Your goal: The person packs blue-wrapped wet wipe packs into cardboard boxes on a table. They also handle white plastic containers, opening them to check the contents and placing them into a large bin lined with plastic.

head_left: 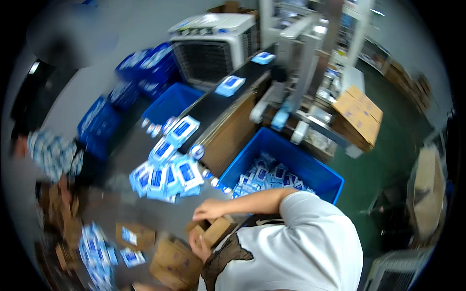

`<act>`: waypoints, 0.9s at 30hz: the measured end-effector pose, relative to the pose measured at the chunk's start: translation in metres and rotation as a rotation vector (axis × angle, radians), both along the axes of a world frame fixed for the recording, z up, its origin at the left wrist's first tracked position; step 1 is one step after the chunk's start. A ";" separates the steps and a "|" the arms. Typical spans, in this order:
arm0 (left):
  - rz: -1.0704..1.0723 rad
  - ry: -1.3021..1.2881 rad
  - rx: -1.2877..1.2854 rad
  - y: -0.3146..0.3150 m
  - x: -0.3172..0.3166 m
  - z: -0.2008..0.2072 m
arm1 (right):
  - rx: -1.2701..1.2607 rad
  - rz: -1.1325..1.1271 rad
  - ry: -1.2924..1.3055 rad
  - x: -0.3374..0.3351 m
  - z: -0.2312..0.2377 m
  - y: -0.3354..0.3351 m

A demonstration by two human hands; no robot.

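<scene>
I have both hands at a small open cardboard box (217,233), low and just left of centre in the frame. My left grip (199,246) is closed around the box's lower-left side; my right grip (209,210) lies at its upper edge, and I can't tell whether those fingers are clamped or only resting. The desk (167,214) spreads to the left, carrying a heap of pale blue and white packets (165,177) just up and left of my hands. Below that, toward the bottom edge, I see a brown carton (174,262) and another pile of packets (97,254). A dark conveyor belt (206,112) runs to upper centre with packets on it. Right of the belt, a blue bin (314,170) holds more packets. At far left I make out a co-worker in a patterned top (54,154), blurred.
</scene>
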State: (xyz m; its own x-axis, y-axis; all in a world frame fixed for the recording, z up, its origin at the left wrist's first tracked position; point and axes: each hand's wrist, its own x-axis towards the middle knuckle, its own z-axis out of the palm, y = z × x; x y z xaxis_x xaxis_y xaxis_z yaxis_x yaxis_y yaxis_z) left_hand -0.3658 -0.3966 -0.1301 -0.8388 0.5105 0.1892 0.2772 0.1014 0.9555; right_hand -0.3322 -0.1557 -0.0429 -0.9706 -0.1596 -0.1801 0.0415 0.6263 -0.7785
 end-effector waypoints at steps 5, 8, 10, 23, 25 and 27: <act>-0.074 -0.031 -0.327 -0.007 0.003 0.001 | 0.547 0.322 0.281 0.070 0.010 -0.009; -0.043 -0.627 0.028 0.014 -0.015 0.013 | 0.655 0.393 0.214 0.057 -0.004 -0.016; 0.014 -0.661 0.086 0.017 -0.031 0.021 | 0.558 0.338 0.218 0.036 -0.005 -0.009; 0.132 0.221 -0.994 -0.015 -0.043 0.041 | -0.130 -0.453 -0.344 -0.015 -0.147 -0.008; 0.105 0.264 -1.033 -0.011 -0.037 0.042 | -0.221 -0.864 0.083 -0.053 -0.146 0.047; 0.045 0.376 -0.989 0.011 -0.041 0.055 | -0.397 -1.329 0.129 -0.098 -0.187 0.114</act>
